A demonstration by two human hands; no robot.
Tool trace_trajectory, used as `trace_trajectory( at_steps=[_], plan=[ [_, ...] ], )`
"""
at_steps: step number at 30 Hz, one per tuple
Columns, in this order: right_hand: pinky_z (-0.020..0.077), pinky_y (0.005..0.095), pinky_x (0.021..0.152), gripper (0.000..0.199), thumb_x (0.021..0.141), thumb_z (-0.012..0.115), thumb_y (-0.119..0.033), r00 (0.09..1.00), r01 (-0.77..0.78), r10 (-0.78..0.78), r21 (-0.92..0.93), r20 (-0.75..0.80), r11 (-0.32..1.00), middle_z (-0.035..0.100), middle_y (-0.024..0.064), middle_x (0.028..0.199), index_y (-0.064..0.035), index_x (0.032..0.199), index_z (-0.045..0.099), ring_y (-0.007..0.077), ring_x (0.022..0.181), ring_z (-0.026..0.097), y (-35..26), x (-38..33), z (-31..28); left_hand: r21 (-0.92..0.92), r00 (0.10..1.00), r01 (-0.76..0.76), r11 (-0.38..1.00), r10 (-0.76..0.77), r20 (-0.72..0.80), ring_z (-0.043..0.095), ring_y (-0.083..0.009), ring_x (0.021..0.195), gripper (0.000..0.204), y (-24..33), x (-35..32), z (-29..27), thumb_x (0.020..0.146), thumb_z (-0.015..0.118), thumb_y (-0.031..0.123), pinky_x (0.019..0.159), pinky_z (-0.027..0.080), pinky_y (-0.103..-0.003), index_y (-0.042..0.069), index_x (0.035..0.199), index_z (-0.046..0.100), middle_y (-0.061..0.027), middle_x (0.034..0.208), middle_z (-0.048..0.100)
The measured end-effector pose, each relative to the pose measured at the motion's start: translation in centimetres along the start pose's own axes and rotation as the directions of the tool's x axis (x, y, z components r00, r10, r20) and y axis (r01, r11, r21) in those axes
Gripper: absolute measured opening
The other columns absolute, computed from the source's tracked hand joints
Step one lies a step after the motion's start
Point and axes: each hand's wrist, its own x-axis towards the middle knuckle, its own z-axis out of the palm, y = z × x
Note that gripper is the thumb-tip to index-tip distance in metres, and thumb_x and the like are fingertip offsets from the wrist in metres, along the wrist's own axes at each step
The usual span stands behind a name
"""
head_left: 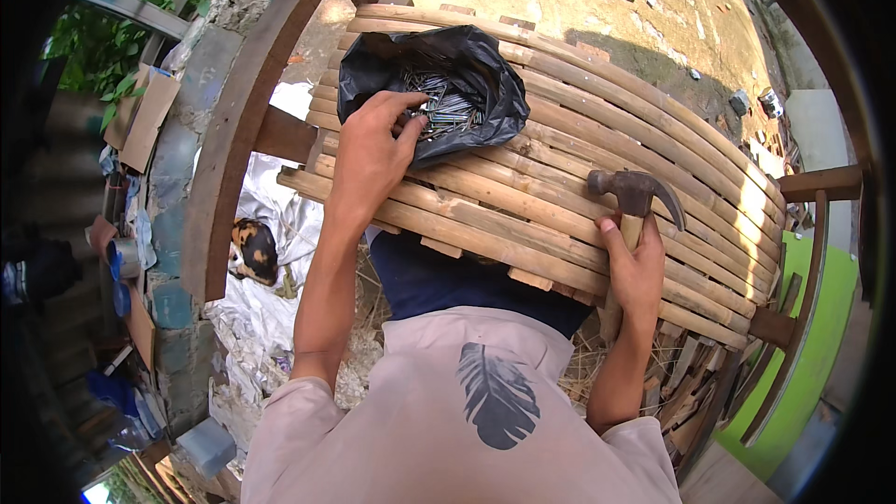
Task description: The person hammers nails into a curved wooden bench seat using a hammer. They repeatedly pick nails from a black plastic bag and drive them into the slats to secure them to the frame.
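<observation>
Fingertips (411,119) of your left hand (371,157) are curled and dipped into the pile of nails (446,105), though whether they have pinched one I cannot tell. Those nails lie in a black plastic bag (485,70), which sits open on the near-left part of the bamboo slat panel (597,145). Your right hand (637,266) is wrapped tight around the handle of a claw hammer (637,194), gripped just below the head. The hammer head rests over the panel's near edge, well to the right of the bag. Off the panel's left side, beyond a curved wooden beam (233,140), a cat (254,250) lies on white sheeting (280,224).
</observation>
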Motion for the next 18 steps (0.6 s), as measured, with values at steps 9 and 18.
trace_trajectory(
  at_steps=[9,18],
  plan=[
    [0.0495,0.0401,0.085,0.031,0.091,0.067,-0.021,0.998,-0.023,0.022,-0.036,-0.052,0.999,0.069,0.0188,0.098,0.0013,0.111,0.061,0.0320,0.091,0.066,0.0,0.3,0.6,0.078,0.996,-0.029,0.997,0.022,0.091,0.069,-0.0244,0.078,0.029,-2.6,0.0,0.4,0.083,0.070,0.002,0.072,0.055,-0.035,0.000,0.112,0.070,-0.0162,0.100,0.066],
    [0.0497,0.0401,0.084,0.031,0.090,0.067,-0.022,0.996,-0.054,0.049,-0.059,-0.079,0.997,0.069,0.0196,0.095,0.0015,0.110,0.061,0.0315,0.088,0.066,-0.3,0.6,0.9,0.100,0.992,0.018,0.995,-0.030,0.122,0.068,-0.0235,0.076,0.026,-2.6,0.1,-0.2,0.084,0.065,0.002,0.075,0.054,-0.036,0.000,0.109,0.071,-0.0151,0.104,0.064]
  ],
)
